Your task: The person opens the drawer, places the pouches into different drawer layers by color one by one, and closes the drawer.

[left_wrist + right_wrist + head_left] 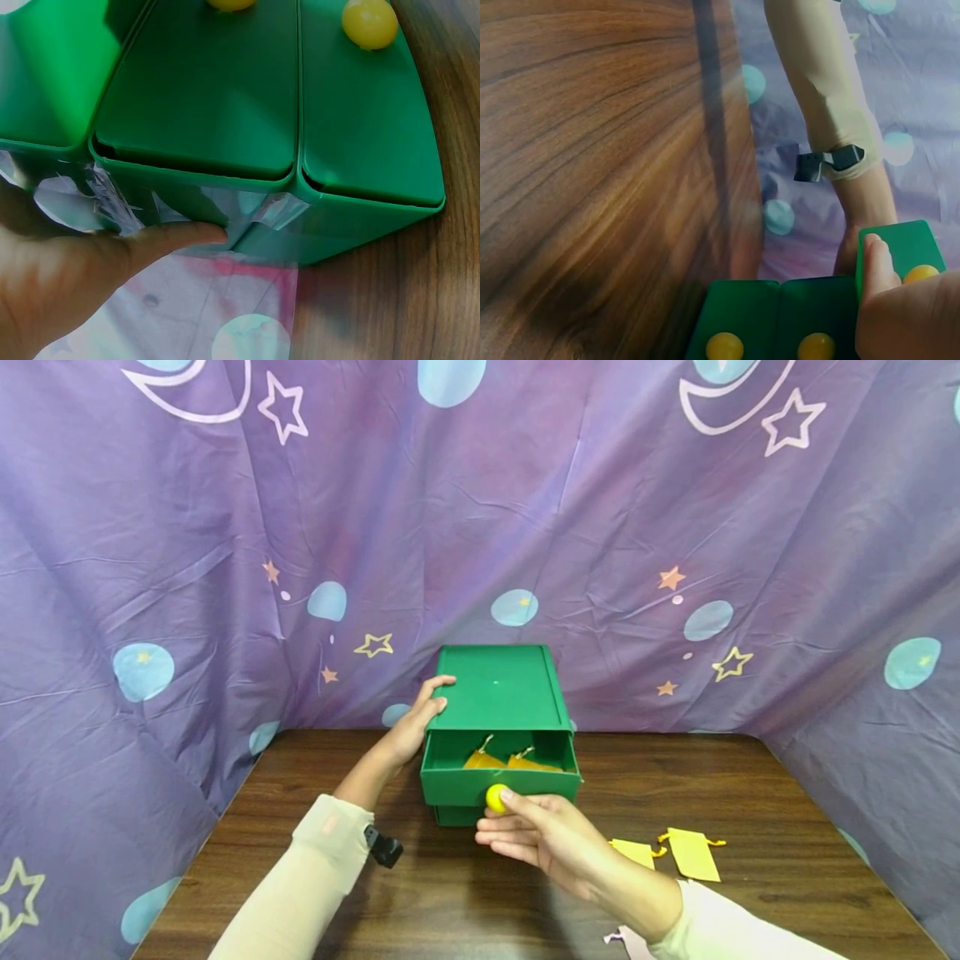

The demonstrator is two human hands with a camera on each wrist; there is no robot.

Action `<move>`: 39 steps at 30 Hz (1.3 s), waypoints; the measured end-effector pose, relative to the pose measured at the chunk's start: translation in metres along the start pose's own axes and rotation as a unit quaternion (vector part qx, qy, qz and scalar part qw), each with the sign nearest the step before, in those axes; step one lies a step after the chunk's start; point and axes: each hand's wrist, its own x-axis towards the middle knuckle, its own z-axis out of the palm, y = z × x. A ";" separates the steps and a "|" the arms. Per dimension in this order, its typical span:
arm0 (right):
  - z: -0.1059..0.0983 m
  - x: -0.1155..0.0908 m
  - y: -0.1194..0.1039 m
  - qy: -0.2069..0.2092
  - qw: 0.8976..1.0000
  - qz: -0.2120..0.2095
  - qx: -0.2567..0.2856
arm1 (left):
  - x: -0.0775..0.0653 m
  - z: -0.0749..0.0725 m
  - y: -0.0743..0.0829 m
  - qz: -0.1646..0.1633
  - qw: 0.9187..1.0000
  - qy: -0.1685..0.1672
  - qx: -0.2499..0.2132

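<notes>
Green cabinet (495,689) stands on surface (277,818), long axis running back toward curtain (450,527), open top drawer (453,787) facing person; right hand (555,839) pinches yellow knob (495,797), left hand (412,727), thumb outstretched, touches cabinet's left side.

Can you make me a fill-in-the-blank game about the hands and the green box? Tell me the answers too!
1. The right grip pinches a round knob whose colour is ____.
2. The other grip, resting on the box, is the ____ one.
3. The number of orange pouches showing inside the open drawer is ____.
4. Yellow pouches lie on the table, on the person's ____ side of the box.

Missing words: yellow; left; two; right.
</notes>
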 end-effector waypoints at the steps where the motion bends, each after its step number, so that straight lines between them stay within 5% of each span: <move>1: 0.000 0.001 0.000 0.001 1.000 0.000 0.000 | 0.000 0.000 0.000 0.002 1.000 0.000 0.000; 39: -0.009 0.020 -0.004 -0.001 1.000 -0.014 -0.001 | -0.001 0.002 0.001 -0.003 1.000 0.007 -0.027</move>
